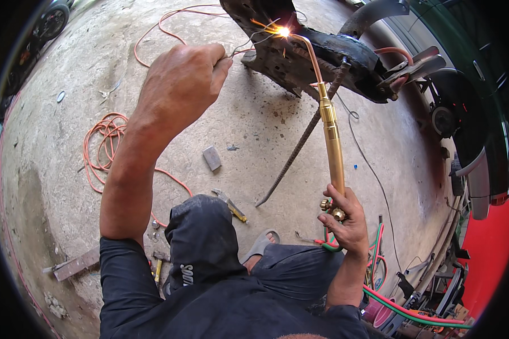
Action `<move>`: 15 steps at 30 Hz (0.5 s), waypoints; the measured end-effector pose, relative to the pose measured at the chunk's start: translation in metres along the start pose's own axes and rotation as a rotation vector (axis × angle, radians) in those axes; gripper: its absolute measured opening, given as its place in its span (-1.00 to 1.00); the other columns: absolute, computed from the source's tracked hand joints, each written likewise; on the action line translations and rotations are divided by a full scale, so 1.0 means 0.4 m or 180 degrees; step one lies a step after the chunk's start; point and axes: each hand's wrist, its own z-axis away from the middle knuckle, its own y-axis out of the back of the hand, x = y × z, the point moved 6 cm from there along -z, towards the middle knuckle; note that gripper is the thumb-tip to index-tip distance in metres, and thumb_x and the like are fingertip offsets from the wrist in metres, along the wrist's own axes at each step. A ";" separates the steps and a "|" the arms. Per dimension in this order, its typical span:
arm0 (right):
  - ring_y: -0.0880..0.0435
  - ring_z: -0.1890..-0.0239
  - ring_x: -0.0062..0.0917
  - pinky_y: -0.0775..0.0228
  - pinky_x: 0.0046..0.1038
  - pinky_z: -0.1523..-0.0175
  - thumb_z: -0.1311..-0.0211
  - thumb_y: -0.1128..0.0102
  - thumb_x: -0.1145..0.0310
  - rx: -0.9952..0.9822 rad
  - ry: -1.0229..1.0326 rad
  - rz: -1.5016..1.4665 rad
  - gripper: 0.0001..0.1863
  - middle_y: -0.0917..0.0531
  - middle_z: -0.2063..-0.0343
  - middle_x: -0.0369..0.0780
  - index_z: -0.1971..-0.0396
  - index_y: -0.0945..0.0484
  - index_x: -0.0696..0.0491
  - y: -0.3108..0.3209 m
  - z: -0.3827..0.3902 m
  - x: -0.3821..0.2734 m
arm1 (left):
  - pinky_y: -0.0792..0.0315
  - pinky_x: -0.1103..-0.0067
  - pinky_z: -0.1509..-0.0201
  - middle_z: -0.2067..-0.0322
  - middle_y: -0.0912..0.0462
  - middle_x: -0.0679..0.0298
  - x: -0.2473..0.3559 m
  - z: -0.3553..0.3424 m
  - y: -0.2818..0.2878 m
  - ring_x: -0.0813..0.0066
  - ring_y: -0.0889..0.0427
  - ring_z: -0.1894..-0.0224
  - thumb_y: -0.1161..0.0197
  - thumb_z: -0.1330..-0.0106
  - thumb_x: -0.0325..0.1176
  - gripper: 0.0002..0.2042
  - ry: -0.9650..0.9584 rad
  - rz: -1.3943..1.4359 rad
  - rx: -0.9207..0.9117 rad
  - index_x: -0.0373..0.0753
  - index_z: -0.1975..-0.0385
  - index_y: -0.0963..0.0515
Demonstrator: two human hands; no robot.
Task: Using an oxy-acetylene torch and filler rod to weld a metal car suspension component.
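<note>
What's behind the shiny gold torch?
Behind the gold torch you can see a ribbed rod, a black metal part and concrete floor. Where the torch crosses them, those bits are covered and can't be seen.

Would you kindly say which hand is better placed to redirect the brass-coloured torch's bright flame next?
Probably the right hand: it grips the brass-coloured torch, while the left hand holds thin grey metal wire.

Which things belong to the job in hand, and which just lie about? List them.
In the job:
brass torch, in the right hand
thin wire, in the left hand
dark metal part, at the flame

Apparently just lying about:
adjustable wrench
grey block
hammer
</note>
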 end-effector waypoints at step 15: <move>-0.60 0.08 -0.50 -0.52 -0.45 0.02 -0.12 -0.63 0.36 -0.0030 -0.0003 0.0014 -0.22 -0.63 -0.04 -0.16 -0.40 -0.55 -0.02 -0.003 -0.002 0.001 | -0.47 0.30 0.28 0.54 -0.64 0.02 -0.008 0.021 0.037 0.11 -0.60 0.50 -0.28 -0.50 -0.21 -0.76 0.0021 0.0435 0.0481 -0.29 0.15 -0.69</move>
